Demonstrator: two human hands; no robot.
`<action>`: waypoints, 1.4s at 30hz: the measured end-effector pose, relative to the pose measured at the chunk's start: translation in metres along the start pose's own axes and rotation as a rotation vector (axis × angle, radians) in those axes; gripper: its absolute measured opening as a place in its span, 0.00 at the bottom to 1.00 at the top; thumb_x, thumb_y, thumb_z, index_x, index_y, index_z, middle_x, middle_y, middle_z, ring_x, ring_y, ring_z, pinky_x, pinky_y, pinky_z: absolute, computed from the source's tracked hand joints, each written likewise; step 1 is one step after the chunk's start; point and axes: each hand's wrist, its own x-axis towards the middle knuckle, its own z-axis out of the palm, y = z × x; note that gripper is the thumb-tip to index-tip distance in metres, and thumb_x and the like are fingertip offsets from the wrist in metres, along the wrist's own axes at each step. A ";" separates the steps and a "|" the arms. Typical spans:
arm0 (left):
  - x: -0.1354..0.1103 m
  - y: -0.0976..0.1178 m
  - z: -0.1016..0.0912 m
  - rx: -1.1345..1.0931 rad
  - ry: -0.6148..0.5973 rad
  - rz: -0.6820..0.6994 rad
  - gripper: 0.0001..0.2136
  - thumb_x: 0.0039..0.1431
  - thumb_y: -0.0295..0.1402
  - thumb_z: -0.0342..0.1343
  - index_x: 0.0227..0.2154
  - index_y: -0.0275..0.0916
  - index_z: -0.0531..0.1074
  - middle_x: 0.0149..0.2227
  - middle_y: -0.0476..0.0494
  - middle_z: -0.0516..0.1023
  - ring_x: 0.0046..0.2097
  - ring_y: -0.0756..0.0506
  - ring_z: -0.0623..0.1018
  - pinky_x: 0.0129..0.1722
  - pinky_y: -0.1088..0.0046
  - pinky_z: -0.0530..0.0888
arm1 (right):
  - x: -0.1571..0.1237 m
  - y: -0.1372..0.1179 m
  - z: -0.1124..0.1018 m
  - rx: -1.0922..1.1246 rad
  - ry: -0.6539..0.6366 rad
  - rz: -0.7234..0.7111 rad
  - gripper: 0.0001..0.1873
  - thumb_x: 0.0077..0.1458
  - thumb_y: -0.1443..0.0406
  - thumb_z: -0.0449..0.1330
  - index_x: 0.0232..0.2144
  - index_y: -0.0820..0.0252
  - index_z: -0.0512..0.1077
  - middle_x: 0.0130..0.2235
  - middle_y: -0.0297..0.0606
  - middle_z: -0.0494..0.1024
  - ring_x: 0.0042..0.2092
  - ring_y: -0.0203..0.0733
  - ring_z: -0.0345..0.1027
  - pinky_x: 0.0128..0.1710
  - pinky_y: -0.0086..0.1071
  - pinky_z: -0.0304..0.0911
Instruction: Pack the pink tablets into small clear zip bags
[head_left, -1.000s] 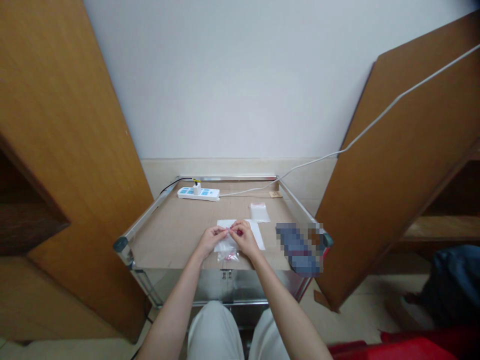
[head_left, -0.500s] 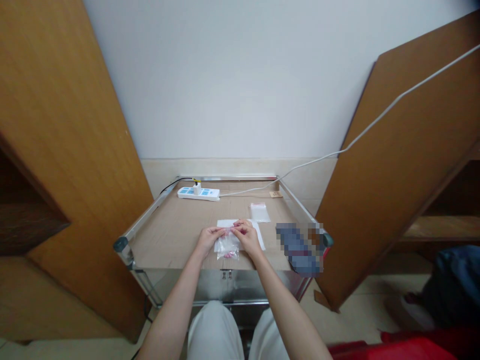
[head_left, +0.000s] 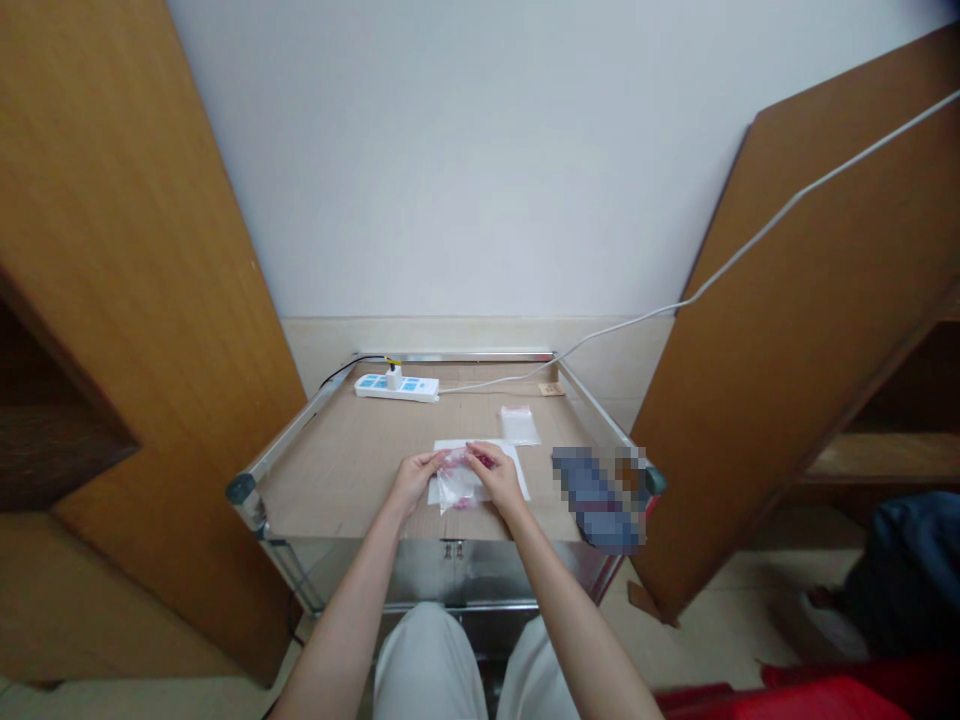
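My left hand [head_left: 415,480] pinches the left edge of a small clear plastic bag [head_left: 457,488] with thumb and fingers. At the bag's upper right, my right hand [head_left: 498,475] is closed around a small dark-red item [head_left: 487,460], partly hidden by its fingers; its exact kind cannot be made out. Pink-red showing through the bag's upper part blurs into the fingertips. Another bit of pink-red [head_left: 461,504] appears at the bag's lower edge. Beneath both hands lies a white sheet [head_left: 519,485]. Just beyond it rests a flat pack of clear bags [head_left: 520,426].
A white power strip [head_left: 397,387] with a plug lies at the back left of the cardboard-covered cart top [head_left: 322,480]. Its white cable [head_left: 615,326] runs off to the right. A blurred-out dark object [head_left: 596,500] lies at the right edge. Wooden panels flank the cart.
My right hand has turned and its fingers have curled, so the dark-red item now shows between them. The bag has shifted and crumpled slightly upward. My left hand has barely moved.
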 end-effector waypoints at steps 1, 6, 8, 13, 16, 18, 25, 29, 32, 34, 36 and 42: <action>0.000 0.000 0.000 -0.021 0.010 -0.004 0.19 0.40 0.43 0.56 0.32 0.32 0.73 0.28 0.42 0.77 0.29 0.48 0.73 0.31 0.73 0.67 | -0.001 -0.001 0.000 0.032 -0.001 0.028 0.15 0.44 0.60 0.57 0.38 0.56 0.70 0.33 0.38 0.74 0.36 0.40 0.66 0.38 0.36 0.60; 0.001 -0.001 -0.002 -0.079 0.075 0.003 0.24 0.42 0.45 0.54 0.40 0.33 0.68 0.25 0.43 0.76 0.24 0.50 0.72 0.25 0.76 0.67 | -0.003 -0.012 0.000 0.101 0.010 0.068 0.15 0.46 0.59 0.55 0.38 0.58 0.68 0.31 0.37 0.74 0.32 0.39 0.67 0.33 0.32 0.62; 0.002 -0.001 -0.003 -0.090 0.109 0.006 0.25 0.42 0.46 0.54 0.40 0.33 0.68 0.24 0.44 0.75 0.22 0.52 0.71 0.22 0.77 0.66 | -0.004 -0.014 -0.001 0.070 -0.040 0.053 0.12 0.47 0.59 0.54 0.31 0.58 0.71 0.31 0.38 0.75 0.33 0.40 0.67 0.33 0.32 0.62; 0.002 -0.001 -0.005 -0.082 0.109 0.014 0.26 0.43 0.46 0.52 0.42 0.32 0.66 0.25 0.42 0.75 0.21 0.52 0.71 0.22 0.78 0.67 | -0.004 -0.015 -0.001 -0.022 -0.149 -0.022 0.12 0.49 0.61 0.52 0.24 0.55 0.74 0.29 0.36 0.76 0.38 0.41 0.67 0.45 0.39 0.55; 0.001 0.002 -0.004 -0.086 0.094 0.015 0.24 0.45 0.45 0.52 0.42 0.33 0.65 0.27 0.41 0.75 0.21 0.52 0.72 0.22 0.77 0.67 | -0.004 -0.014 0.000 -0.027 -0.151 -0.037 0.11 0.49 0.61 0.52 0.24 0.54 0.74 0.29 0.36 0.76 0.38 0.41 0.68 0.47 0.40 0.54; 0.000 0.004 -0.003 -0.088 0.084 0.001 0.23 0.45 0.44 0.52 0.42 0.33 0.65 0.28 0.41 0.76 0.22 0.52 0.72 0.23 0.77 0.67 | -0.004 -0.013 0.000 0.006 -0.134 -0.023 0.10 0.49 0.62 0.52 0.28 0.54 0.74 0.33 0.37 0.76 0.38 0.41 0.67 0.45 0.39 0.56; -0.002 0.005 -0.002 -0.033 0.027 0.005 0.14 0.41 0.36 0.57 0.30 0.32 0.69 0.27 0.44 0.76 0.28 0.50 0.74 0.30 0.78 0.68 | -0.001 -0.015 -0.003 0.052 -0.112 -0.009 0.14 0.48 0.63 0.53 0.39 0.56 0.69 0.43 0.38 0.71 0.46 0.41 0.62 0.48 0.38 0.54; 0.000 0.001 -0.003 -0.026 0.120 0.068 0.14 0.42 0.35 0.56 0.31 0.32 0.67 0.27 0.44 0.75 0.28 0.50 0.74 0.31 0.76 0.68 | -0.001 -0.014 -0.003 0.077 -0.144 0.007 0.19 0.47 0.64 0.54 0.44 0.55 0.65 0.47 0.37 0.68 0.49 0.41 0.59 0.50 0.38 0.51; 0.006 -0.001 -0.006 -0.041 0.260 0.121 0.14 0.43 0.35 0.54 0.34 0.34 0.64 0.27 0.44 0.75 0.27 0.50 0.75 0.31 0.74 0.69 | 0.000 -0.013 -0.002 0.098 -0.166 -0.002 0.20 0.47 0.65 0.54 0.45 0.53 0.64 0.50 0.36 0.65 0.51 0.40 0.56 0.51 0.38 0.50; 0.014 -0.002 -0.010 -0.009 0.356 0.150 0.12 0.45 0.31 0.52 0.35 0.35 0.63 0.26 0.46 0.74 0.26 0.50 0.75 0.30 0.73 0.70 | 0.000 -0.012 -0.002 0.101 -0.166 -0.015 0.19 0.47 0.65 0.54 0.44 0.53 0.65 0.50 0.36 0.65 0.52 0.40 0.55 0.51 0.37 0.50; 0.023 -0.004 -0.016 0.058 0.433 0.176 0.12 0.47 0.28 0.49 0.36 0.35 0.61 0.26 0.47 0.74 0.27 0.50 0.75 0.31 0.74 0.70 | 0.000 -0.012 -0.002 0.094 -0.163 -0.017 0.18 0.47 0.65 0.53 0.43 0.53 0.66 0.49 0.36 0.66 0.51 0.40 0.56 0.51 0.37 0.50; 0.042 -0.012 -0.031 0.630 0.554 0.096 0.15 0.49 0.25 0.45 0.42 0.35 0.58 0.35 0.40 0.73 0.35 0.48 0.74 0.37 0.71 0.68 | 0.001 -0.011 -0.003 0.042 -0.162 -0.014 0.16 0.47 0.65 0.54 0.41 0.54 0.68 0.47 0.38 0.67 0.49 0.40 0.58 0.50 0.37 0.51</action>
